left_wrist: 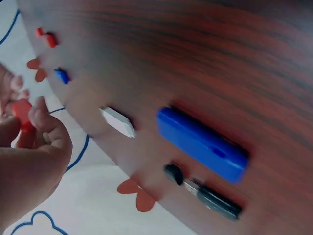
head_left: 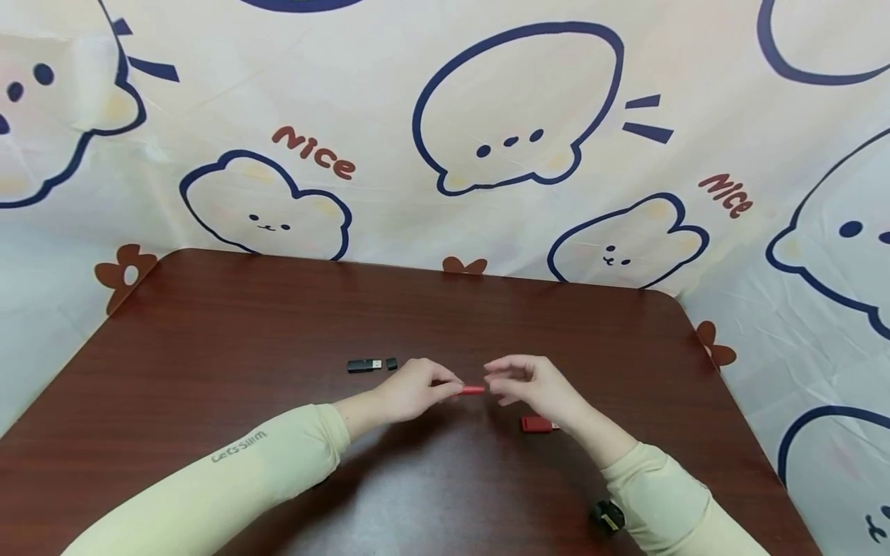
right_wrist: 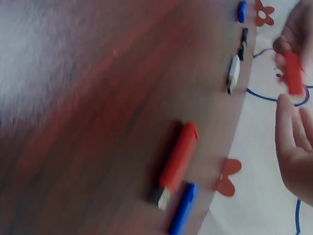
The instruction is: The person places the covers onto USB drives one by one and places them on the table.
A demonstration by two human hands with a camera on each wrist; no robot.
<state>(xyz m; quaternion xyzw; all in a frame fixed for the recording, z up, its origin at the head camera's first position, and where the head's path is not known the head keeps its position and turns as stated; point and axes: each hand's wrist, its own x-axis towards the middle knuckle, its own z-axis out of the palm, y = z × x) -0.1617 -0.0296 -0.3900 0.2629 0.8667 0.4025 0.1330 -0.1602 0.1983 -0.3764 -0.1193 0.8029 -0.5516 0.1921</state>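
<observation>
My left hand (head_left: 420, 388) pinches a small oblong red stick (head_left: 473, 390) between thumb and fingers, above the table. It looks like a USB stick, though I cannot tell its exact kind. Facing its free end, my right hand (head_left: 531, 384) has parted fingers and holds nothing; in the right wrist view a small gap shows between its fingertips and the red stick (right_wrist: 294, 73). A red USB stick (head_left: 536, 425) with its metal plug bared lies below the right hand. Left of the left hand lie a black USB stick (head_left: 364, 365) and its separate cap (head_left: 392, 364).
The left wrist view shows a large blue stick (left_wrist: 203, 144) and a white stick (left_wrist: 117, 121) on the table, both hidden in the head view. Another blue stick (right_wrist: 183, 210) lies beside the red one. A patterned cloth (head_left: 389, 208) borders the dark wooden table (head_left: 208, 324).
</observation>
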